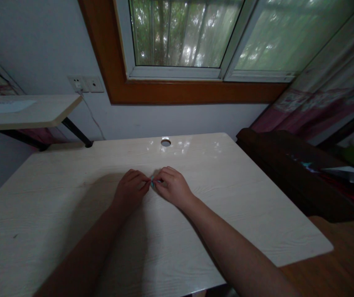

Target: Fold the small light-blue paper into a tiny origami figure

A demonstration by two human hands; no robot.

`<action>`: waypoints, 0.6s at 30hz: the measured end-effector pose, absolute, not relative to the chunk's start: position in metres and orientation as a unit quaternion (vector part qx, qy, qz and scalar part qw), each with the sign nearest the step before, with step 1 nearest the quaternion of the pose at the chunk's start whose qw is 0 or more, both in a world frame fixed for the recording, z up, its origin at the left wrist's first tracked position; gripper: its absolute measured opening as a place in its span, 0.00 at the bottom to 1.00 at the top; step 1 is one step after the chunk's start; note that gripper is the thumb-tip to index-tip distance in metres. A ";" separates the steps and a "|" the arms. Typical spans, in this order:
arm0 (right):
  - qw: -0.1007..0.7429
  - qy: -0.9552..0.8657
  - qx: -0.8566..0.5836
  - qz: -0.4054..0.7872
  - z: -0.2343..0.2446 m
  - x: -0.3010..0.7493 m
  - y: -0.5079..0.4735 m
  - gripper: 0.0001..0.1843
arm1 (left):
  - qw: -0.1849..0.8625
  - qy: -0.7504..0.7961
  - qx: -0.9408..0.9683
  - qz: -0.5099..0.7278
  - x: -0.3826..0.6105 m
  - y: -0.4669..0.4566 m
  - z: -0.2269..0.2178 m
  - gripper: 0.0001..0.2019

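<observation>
My left hand [131, 189] and my right hand [173, 185] rest close together on the middle of a pale wooden table [71, 214]. The fingers of both are curled and pinched on a small light-blue object [152, 182] between them. It is mostly hidden by the fingertips, so I cannot make out what it is. Both forearms reach in from the bottom edge.
A round cable hole [165, 142] sits near the table's far edge, below a wood-framed window [183, 78]. A shelf [24, 111] juts out at the left under wall sockets [85, 84]. Dark wooden furniture [291, 173] and a curtain [328, 99] stand at the right.
</observation>
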State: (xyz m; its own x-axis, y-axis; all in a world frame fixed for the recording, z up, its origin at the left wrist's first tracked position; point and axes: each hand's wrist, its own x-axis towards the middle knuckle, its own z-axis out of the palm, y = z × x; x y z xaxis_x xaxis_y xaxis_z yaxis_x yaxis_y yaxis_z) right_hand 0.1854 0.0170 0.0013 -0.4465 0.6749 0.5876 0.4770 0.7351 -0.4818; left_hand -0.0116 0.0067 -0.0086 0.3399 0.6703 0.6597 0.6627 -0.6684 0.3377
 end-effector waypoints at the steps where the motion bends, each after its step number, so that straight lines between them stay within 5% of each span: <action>1: 0.400 -0.839 -0.348 0.123 0.001 0.184 0.016 0.04 | 0.003 0.405 0.819 0.406 -0.010 0.006 -0.008 0.03; 18: 0.403 -0.830 -0.375 0.088 0.006 0.181 0.010 0.04 | -0.016 0.416 0.809 0.415 -0.009 0.003 -0.001 0.03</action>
State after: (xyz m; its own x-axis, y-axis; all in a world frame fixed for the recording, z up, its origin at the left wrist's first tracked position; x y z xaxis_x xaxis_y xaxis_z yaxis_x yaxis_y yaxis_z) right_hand 0.1808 0.0096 0.0055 -0.3936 0.6931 0.6038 0.5518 0.7035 -0.4478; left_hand -0.0086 0.0026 -0.0009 0.3092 0.6603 0.6844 0.6867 -0.6529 0.3197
